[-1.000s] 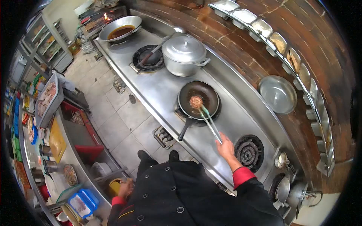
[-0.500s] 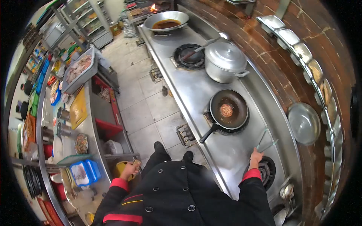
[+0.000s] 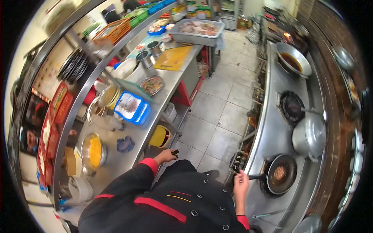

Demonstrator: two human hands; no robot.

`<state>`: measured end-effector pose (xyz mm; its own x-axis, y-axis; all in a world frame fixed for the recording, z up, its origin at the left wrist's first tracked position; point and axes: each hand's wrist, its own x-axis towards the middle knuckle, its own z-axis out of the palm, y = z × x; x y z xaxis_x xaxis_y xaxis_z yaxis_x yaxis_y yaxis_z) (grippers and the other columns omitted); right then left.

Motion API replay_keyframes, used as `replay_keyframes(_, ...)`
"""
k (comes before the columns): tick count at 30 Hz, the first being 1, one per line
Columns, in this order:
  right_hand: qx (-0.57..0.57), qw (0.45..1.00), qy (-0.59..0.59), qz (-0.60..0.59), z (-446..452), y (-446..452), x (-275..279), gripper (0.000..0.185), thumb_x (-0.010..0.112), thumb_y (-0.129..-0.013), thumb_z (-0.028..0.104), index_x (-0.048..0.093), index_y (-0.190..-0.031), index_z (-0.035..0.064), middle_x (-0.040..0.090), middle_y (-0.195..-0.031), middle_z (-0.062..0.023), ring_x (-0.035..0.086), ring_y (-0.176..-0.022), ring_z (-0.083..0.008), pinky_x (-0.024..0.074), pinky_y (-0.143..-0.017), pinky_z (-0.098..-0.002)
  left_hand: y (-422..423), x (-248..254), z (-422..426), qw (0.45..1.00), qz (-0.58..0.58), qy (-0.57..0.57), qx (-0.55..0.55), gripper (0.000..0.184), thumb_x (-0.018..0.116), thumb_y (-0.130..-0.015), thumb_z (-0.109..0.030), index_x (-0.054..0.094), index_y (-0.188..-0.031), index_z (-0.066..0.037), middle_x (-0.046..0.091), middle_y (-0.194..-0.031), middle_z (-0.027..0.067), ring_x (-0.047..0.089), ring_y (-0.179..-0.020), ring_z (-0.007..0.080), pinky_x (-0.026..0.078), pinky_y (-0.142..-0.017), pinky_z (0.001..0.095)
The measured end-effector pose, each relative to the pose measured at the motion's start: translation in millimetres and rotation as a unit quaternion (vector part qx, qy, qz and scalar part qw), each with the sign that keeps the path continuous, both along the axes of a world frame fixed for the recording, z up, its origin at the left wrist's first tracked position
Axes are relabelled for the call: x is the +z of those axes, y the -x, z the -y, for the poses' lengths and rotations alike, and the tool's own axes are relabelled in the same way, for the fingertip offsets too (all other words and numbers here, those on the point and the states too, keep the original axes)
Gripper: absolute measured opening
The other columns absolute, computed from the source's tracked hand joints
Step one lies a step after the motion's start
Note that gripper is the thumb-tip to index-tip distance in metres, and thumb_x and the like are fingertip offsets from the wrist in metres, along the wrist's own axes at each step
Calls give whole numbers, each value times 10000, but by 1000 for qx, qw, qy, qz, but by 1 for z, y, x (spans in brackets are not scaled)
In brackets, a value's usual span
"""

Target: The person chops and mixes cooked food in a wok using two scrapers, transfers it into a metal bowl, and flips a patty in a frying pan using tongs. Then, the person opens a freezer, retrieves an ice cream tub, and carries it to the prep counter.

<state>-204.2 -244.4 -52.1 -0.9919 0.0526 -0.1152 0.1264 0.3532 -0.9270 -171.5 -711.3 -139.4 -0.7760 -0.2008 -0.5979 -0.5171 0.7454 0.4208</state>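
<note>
The right hand appears to be grasping the outer end of the frying pan's handle, its fingers bent round it at the stove's front edge; the left hand, well apart on the other side of the body, is clenched on a small dark object, too small to identify.

The frying pan sits on a burner directly to the right of the right hand; its handle gives the long axis, running roughly crosswise from the pan's near side to that hand, so the right hand is plainly the nearer of the two; a browned round patty lies flat near the middle of the pan.

Just beside the right forearm, on the stove top, metal tongs lie spread and apart from both hands; just beyond the left hand, below the bench, is a yellow container; to that hand's left, on the bench, are a crumpled dark cloth and, farther left, a metal bowl of orange-yellow food.

Farther ahead of the right hand, past the pan, stand a lidded pot and then a wok holding brown liquid; farther ahead of the left hand come a blue tub, a yellow cutting board and a grey tray of pale raw meat.
</note>
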Motion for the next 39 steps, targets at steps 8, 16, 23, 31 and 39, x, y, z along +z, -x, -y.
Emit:
replay_keyframes(8,331,928,-82,151,48,3,-22,372,717,-881,124,635,-1220,-6,691,-878,-81,677,-785,-159,527,-725,-309,-75,30,16,978,-112,-100,147,492,740,-787,-471,673,-1078,-81,708,-979,182,667,-917,344,510,-796,429)
replay_keyframes(16,441,855,-245,118,141,1,-4,413,711,-854,151,635,-1242,31,736,-892,-124,716,-815,-215,547,-758,-341,-220,47,59,915,-108,-168,350,551,682,-831,-565,677,-1049,-59,707,-943,181,672,-872,340,513,-766,430)
replay_keyframes(23,558,788,-227,129,226,-33,-62,379,669,-900,144,629,-1263,44,739,-939,-150,709,-843,-206,543,-785,-335,-307,17,85,907,-194,-130,350,593,652,-848,-610,670,-1037,-48,699,-926,178,671,-886,338,509,-786,431)
replay_keyframes(31,674,660,-287,167,166,5,-249,449,687,-881,185,610,-1294,25,733,-970,-143,689,-863,-213,532,-806,-334,-389,121,129,866,-218,-126,432,645,659,-835,-624,656,-962,8,685,-919,225,670,-878,360,509,-791,434)
replay_keyframes(39,518,729,-324,309,272,-37,-55,349,651,-921,197,598,-1249,88,700,-861,-86,687,-745,-207,521,-574,-363,-408,188,134,856,-296,-94,413,572,673,-882,-549,644,-1031,3,683,-909,185,657,-824,291,513,-771,394)
